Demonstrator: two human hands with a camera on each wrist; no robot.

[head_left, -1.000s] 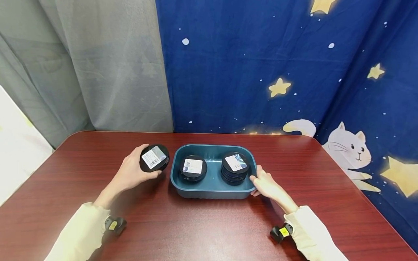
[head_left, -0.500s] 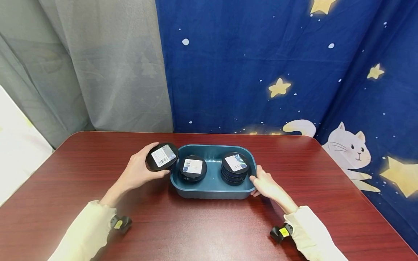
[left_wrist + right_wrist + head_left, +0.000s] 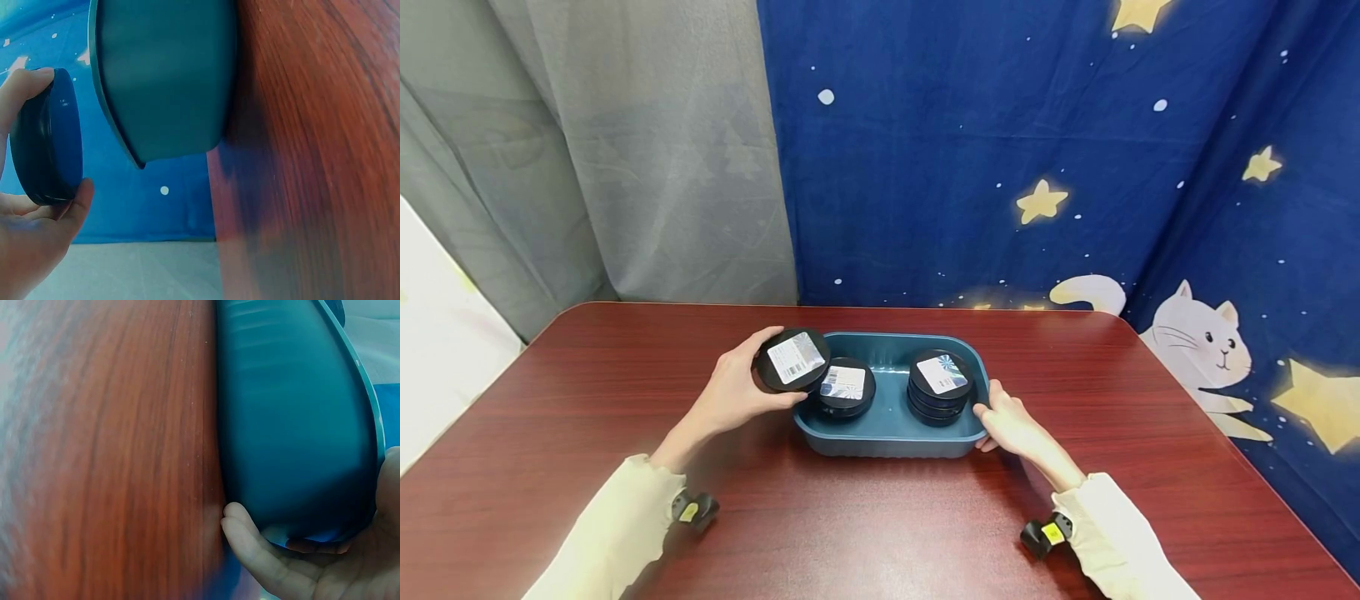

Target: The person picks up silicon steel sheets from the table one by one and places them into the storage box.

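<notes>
My left hand (image 3: 737, 387) grips a round black tin (image 3: 793, 360) with a white barcode label by its sides, thumb below and fingers above. In the head view the tin overlaps the left end of a teal rectangular bin (image 3: 891, 447); the left wrist view shows the tin (image 3: 45, 137) raised off the table, beside the bin wall (image 3: 165, 81). Inside the bin stand a labelled black tin (image 3: 847, 382) on the left and a stack of black tins (image 3: 938, 387) on the right. My right hand (image 3: 1017, 423) holds the bin's right end, thumb at the rim, fingers against the outer wall.
The bin stands on a reddish-brown wooden table (image 3: 880, 525). A grey curtain (image 3: 677, 150) and a blue star-patterned curtain (image 3: 925, 150) hang behind its far edge. Each wrist carries a small black camera, such as the left one (image 3: 700, 510).
My left hand has carried the black tin rightward, from beside the bin to over its left end, partly covering the left tin in view. My right hand and the bin have stayed put.
</notes>
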